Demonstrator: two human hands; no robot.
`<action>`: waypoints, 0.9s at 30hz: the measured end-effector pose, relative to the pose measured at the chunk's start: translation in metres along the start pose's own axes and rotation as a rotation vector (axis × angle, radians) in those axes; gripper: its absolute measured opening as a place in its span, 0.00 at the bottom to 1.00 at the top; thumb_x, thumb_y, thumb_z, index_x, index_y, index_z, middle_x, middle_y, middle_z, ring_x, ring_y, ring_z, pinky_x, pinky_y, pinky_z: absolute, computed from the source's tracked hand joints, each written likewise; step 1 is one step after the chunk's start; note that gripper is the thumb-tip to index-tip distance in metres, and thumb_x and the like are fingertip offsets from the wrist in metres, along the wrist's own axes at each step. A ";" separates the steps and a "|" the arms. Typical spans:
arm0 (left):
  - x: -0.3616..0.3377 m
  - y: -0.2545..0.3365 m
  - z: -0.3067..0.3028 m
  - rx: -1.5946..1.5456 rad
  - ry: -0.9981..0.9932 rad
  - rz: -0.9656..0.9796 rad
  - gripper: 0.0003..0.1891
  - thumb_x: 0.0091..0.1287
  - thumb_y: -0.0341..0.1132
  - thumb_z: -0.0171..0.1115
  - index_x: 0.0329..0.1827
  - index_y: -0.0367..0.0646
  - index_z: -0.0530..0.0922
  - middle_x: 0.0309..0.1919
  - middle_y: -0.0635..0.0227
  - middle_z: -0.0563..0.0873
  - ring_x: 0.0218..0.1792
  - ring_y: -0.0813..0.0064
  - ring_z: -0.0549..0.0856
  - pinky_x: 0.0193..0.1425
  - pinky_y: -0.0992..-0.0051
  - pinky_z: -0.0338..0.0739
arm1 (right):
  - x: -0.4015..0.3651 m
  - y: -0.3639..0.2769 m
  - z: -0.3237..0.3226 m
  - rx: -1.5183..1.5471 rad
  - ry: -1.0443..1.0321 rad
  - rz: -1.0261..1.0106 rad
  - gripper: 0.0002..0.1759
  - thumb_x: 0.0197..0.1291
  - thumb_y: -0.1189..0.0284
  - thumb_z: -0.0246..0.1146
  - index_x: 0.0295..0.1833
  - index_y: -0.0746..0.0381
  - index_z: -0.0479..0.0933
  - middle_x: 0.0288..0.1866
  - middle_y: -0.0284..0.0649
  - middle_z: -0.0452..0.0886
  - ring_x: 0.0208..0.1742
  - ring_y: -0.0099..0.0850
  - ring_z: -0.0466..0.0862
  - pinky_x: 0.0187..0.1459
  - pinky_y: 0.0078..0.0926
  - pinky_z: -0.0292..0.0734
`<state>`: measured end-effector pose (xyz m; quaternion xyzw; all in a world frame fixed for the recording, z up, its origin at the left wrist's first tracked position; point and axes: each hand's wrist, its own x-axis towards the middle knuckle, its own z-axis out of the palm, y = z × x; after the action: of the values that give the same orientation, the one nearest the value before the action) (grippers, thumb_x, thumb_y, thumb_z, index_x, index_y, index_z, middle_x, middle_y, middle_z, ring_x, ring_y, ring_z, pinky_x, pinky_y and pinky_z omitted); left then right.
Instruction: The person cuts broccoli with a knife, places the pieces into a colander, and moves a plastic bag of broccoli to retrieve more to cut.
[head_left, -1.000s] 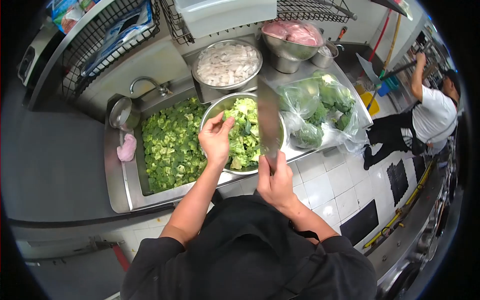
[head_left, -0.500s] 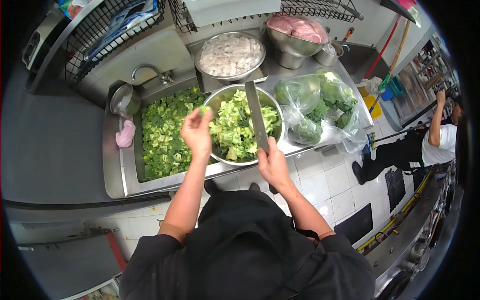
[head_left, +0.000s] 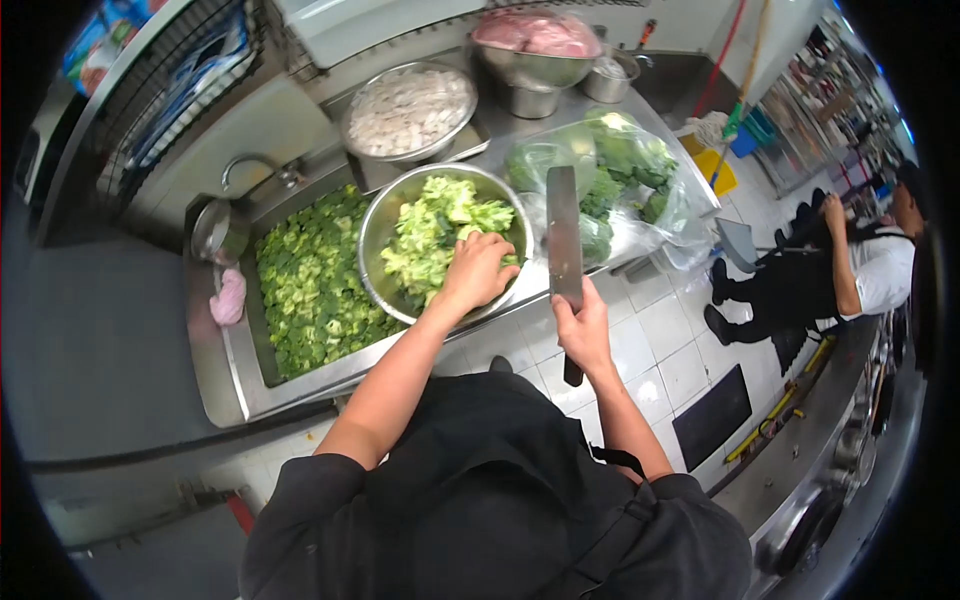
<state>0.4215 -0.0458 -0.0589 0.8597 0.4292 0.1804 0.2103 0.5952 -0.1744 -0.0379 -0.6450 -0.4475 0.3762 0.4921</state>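
My left hand (head_left: 482,268) reaches into a steel bowl (head_left: 373,265), its fingers apart and bent over the cut broccoli pieces (head_left: 430,235) heaped there. Whether a piece is between the fingertips is hidden. My right hand (head_left: 585,330) is wrapped round the handle of a broad, square-ended knife (head_left: 564,230), which is held blade up just right of the bowl. Left of the bowl, a sink basin (head_left: 262,345) is full of small broccoli florets (head_left: 315,285). Clear plastic bags (head_left: 545,160) of whole broccoli heads (head_left: 640,165) lie behind the knife.
At the back stand a bowl of pale strips (head_left: 410,110) and a metal bowl of bagged pink meat (head_left: 535,40). A faucet (head_left: 255,170), a pot (head_left: 218,232) and a pink cloth (head_left: 228,297) are at the sink. A person (head_left: 860,260) with a dustpan (head_left: 737,243) is at right.
My left hand has moved from above the sink into the bowl; the small green piece it held no longer shows. The knife has moved right, off the bowl. My view has shifted.
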 end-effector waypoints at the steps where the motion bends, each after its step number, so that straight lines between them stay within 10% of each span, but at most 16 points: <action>1: 0.007 0.005 0.009 -0.041 0.100 0.037 0.14 0.63 0.39 0.70 0.48 0.41 0.86 0.51 0.57 0.85 0.57 0.53 0.79 0.63 0.59 0.72 | -0.004 0.000 -0.005 0.011 0.007 0.039 0.12 0.66 0.78 0.59 0.53 0.69 0.74 0.26 0.41 0.83 0.26 0.22 0.76 0.30 0.30 0.74; 5: 0.053 0.029 0.024 -0.275 0.273 0.182 0.07 0.66 0.28 0.64 0.44 0.36 0.83 0.37 0.55 0.87 0.40 0.51 0.85 0.46 0.61 0.79 | -0.026 0.020 -0.025 0.047 0.130 0.012 0.12 0.66 0.78 0.60 0.53 0.70 0.74 0.26 0.39 0.82 0.26 0.21 0.75 0.29 0.28 0.73; 10: 0.153 0.066 0.064 -0.309 0.245 0.485 0.11 0.65 0.22 0.58 0.48 0.35 0.83 0.47 0.52 0.87 0.48 0.46 0.86 0.53 0.59 0.80 | -0.054 0.040 -0.051 0.124 0.316 0.182 0.10 0.65 0.78 0.60 0.50 0.69 0.74 0.26 0.42 0.81 0.25 0.24 0.77 0.30 0.30 0.74; 15: 0.237 0.078 0.107 0.464 -0.448 0.348 0.32 0.59 0.24 0.61 0.71 0.53 0.75 0.72 0.63 0.73 0.77 0.52 0.65 0.73 0.48 0.70 | -0.090 0.063 -0.075 0.099 0.455 0.245 0.08 0.64 0.76 0.60 0.46 0.69 0.72 0.26 0.45 0.81 0.27 0.28 0.79 0.32 0.33 0.76; 18: 0.256 0.080 0.129 0.577 -0.483 0.292 0.39 0.54 0.30 0.74 0.73 0.60 0.73 0.73 0.63 0.70 0.73 0.43 0.66 0.69 0.41 0.71 | -0.112 0.070 -0.081 0.037 0.534 0.250 0.09 0.64 0.77 0.61 0.46 0.70 0.72 0.25 0.46 0.81 0.27 0.27 0.79 0.32 0.33 0.76; 27: 0.245 0.084 0.056 0.104 -0.082 0.527 0.29 0.52 0.32 0.75 0.61 0.50 0.81 0.63 0.63 0.80 0.66 0.50 0.75 0.66 0.52 0.77 | -0.114 0.077 -0.077 0.189 0.534 0.337 0.10 0.64 0.78 0.60 0.50 0.69 0.74 0.29 0.41 0.82 0.27 0.25 0.78 0.31 0.30 0.75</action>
<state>0.6435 0.0959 -0.0312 0.9579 0.1906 0.1716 0.1288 0.6467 -0.3142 -0.0895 -0.7374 -0.1528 0.3096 0.5806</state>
